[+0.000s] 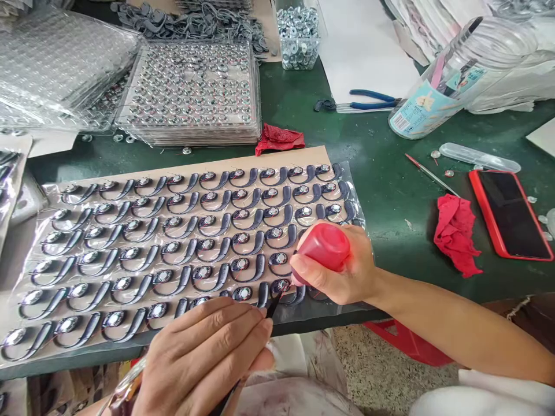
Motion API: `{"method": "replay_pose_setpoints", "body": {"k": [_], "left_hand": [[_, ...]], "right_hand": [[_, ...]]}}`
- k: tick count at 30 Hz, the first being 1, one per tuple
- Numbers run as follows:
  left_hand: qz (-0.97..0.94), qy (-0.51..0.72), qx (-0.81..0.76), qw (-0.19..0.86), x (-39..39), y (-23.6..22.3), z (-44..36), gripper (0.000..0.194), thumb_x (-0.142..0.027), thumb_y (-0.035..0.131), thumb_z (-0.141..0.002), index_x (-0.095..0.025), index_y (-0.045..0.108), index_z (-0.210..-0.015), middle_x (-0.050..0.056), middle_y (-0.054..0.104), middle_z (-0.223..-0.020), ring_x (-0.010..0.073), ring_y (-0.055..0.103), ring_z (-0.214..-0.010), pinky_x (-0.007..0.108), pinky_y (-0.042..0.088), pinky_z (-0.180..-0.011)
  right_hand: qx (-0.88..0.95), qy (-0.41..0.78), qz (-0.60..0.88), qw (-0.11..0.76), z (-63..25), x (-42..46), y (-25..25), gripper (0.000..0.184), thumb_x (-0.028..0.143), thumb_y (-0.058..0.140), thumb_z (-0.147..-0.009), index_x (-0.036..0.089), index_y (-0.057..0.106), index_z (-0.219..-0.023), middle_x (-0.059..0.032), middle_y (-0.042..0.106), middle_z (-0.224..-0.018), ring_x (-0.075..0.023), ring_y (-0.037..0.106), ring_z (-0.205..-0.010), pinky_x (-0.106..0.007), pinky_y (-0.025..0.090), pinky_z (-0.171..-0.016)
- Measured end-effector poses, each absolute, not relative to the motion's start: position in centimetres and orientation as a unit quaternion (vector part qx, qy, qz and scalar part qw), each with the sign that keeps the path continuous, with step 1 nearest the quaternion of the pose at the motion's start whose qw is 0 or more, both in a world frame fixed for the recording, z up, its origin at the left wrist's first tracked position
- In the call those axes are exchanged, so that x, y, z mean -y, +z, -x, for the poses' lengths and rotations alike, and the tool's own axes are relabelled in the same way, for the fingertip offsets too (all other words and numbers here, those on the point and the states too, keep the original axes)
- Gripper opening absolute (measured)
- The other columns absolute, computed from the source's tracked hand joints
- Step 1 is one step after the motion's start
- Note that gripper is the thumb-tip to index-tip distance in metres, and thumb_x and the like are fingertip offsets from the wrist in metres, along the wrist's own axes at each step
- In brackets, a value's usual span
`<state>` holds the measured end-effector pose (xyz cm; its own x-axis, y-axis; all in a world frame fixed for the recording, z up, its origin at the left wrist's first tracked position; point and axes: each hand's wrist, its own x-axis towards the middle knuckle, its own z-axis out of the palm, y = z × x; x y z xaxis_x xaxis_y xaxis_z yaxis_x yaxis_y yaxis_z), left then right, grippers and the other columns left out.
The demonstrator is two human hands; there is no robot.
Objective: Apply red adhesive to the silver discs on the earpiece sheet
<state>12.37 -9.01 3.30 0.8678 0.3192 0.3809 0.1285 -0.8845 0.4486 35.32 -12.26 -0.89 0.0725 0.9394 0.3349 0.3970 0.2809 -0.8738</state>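
Observation:
My right hand (342, 277) is wrapped round a red squeeze bottle (327, 245), tipped with its base toward me and its nozzle end down by the tray. In my left hand (208, 346) is a pair of black tweezers (274, 305), closed in the fingers, its tip at a small round speaker (282, 285) in the front row. That speaker sits in a dark curved ear-hook piece, with fine red wires on it. Rows of similar ear-hook pieces (207, 196) lie in a clear plastic tray (353, 188). My hands hide part of the front rows.
Behind stand stacked trays of round parts (191, 92) and a box of metal parts (299, 34). Blue-handled pliers (375, 106), a plastic jar (427, 110), red cloths (455, 231) and a red-cased phone (514, 214) lie to the right. The green table's (390, 231) front edge is near me.

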Motion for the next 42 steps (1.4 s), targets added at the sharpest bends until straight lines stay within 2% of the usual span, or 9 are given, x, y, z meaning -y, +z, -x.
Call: {"method": "replay_pose_setpoints", "body": {"k": [7, 12, 15, 20, 22, 27, 30, 36, 42], "left_hand": [[-0.931, 0.239, -0.138, 0.240, 8.6, 3.3, -12.8, 0.012, -0.006, 0.058, -0.086, -0.008, 0.069, -0.092, 0.005, 0.074, -0.087, 0.0129, 0.069, -0.085, 0.024, 0.058, -0.080], [-0.909, 0.263, -0.174, 0.272, 8.1, 3.0, -13.2, 0.010, -0.007, 0.059, -0.085, -0.009, 0.068, -0.089, 0.003, 0.072, -0.082, 0.0101, 0.067, -0.080, 0.020, 0.056, -0.074], [-0.894, 0.278, -0.190, 0.296, 8.1, 2.8, -13.4, 0.010, -0.007, 0.058, -0.085, -0.010, 0.067, -0.088, 0.002, 0.071, -0.080, 0.0097, 0.067, -0.078, 0.021, 0.056, -0.072], [-0.903, 0.274, -0.179, 0.279, 7.7, 3.1, -13.1, 0.012, -0.009, 0.056, -0.088, -0.010, 0.068, -0.089, 0.002, 0.072, -0.082, 0.0096, 0.067, -0.080, 0.021, 0.056, -0.074], [-0.918, 0.265, -0.158, 0.249, 7.7, 3.2, -12.7, 0.013, -0.010, 0.056, -0.090, -0.010, 0.068, -0.093, 0.003, 0.073, -0.087, 0.0108, 0.068, -0.086, 0.022, 0.057, -0.079], [-0.948, 0.244, -0.140, 0.147, 8.5, 2.3, -12.2, 0.018, -0.018, 0.055, -0.094, -0.011, 0.067, -0.106, 0.004, 0.074, -0.102, 0.0149, 0.067, -0.104, 0.030, 0.053, -0.097], [-0.946, 0.264, -0.155, 0.106, 9.1, 1.2, -12.5, 0.020, -0.020, 0.051, -0.097, -0.013, 0.068, -0.106, 0.002, 0.074, -0.102, 0.0144, 0.066, -0.105, 0.030, 0.051, -0.099], [-0.951, 0.267, -0.145, 0.061, 9.6, 0.0, -12.9, 0.021, -0.019, 0.050, -0.096, -0.011, 0.070, -0.102, 0.004, 0.073, -0.104, 0.0148, 0.067, -0.104, 0.030, 0.045, -0.107], [-0.950, 0.276, -0.138, 0.040, 9.6, 0.2, -13.2, 0.025, -0.014, 0.046, -0.097, -0.011, 0.070, -0.097, 0.003, 0.074, -0.096, 0.0127, 0.070, -0.095, 0.026, 0.049, -0.101]], "right_hand": [[0.646, 0.259, 0.522, 0.493, -35.2, 12.3, -1.2, 0.027, 0.033, 0.064, -0.084, 0.018, 0.063, -0.062, -0.0002, 0.065, -0.056, -0.0103, 0.058, -0.049, -0.023, 0.047, -0.048], [0.694, 0.179, 0.501, 0.485, -35.4, 12.6, -2.2, 0.011, 0.033, 0.069, -0.081, 0.023, 0.066, -0.079, 0.0009, 0.070, -0.068, -0.0125, 0.064, -0.061, -0.025, 0.050, -0.053], [0.709, 0.159, 0.480, 0.492, -35.4, 12.9, -2.1, 0.013, 0.036, 0.073, -0.079, 0.024, 0.067, -0.082, 0.0007, 0.070, -0.070, -0.0132, 0.065, -0.062, -0.025, 0.047, -0.050], [0.561, 0.458, 0.473, 0.501, -36.2, 11.7, 0.2, 0.023, 0.040, 0.070, -0.083, 0.019, 0.064, -0.080, 0.0015, 0.066, -0.060, -0.0101, 0.059, -0.048, -0.023, 0.045, -0.043], [0.538, 0.489, 0.485, 0.486, -36.6, 10.7, 0.8, 0.022, 0.038, 0.073, -0.081, 0.018, 0.064, -0.076, -0.0006, 0.068, -0.063, -0.0122, 0.063, -0.054, -0.024, 0.048, -0.047], [0.544, 0.386, 0.492, 0.559, -36.6, 9.2, -0.5, 0.015, 0.023, 0.073, -0.078, 0.019, 0.063, -0.068, 0.0011, 0.067, -0.058, -0.0105, 0.060, -0.050, -0.024, 0.048, -0.050], [0.546, 0.392, 0.476, 0.567, -36.2, 9.3, -1.8, 0.012, 0.020, 0.071, -0.078, 0.020, 0.062, -0.069, 0.0010, 0.068, -0.059, -0.0116, 0.062, -0.052, -0.025, 0.049, -0.051], [0.588, 0.354, 0.494, 0.533, -36.1, 9.6, -2.1, 0.016, 0.026, 0.072, -0.076, 0.020, 0.060, -0.069, 0.0017, 0.064, -0.055, -0.0123, 0.060, -0.051, -0.026, 0.049, -0.050], [0.649, 0.237, 0.489, 0.533, -36.0, 9.3, -2.0, 0.021, 0.032, 0.075, -0.076, 0.018, 0.062, -0.066, -0.0004, 0.065, -0.061, -0.0116, 0.061, -0.052, -0.024, 0.047, -0.047]]}}
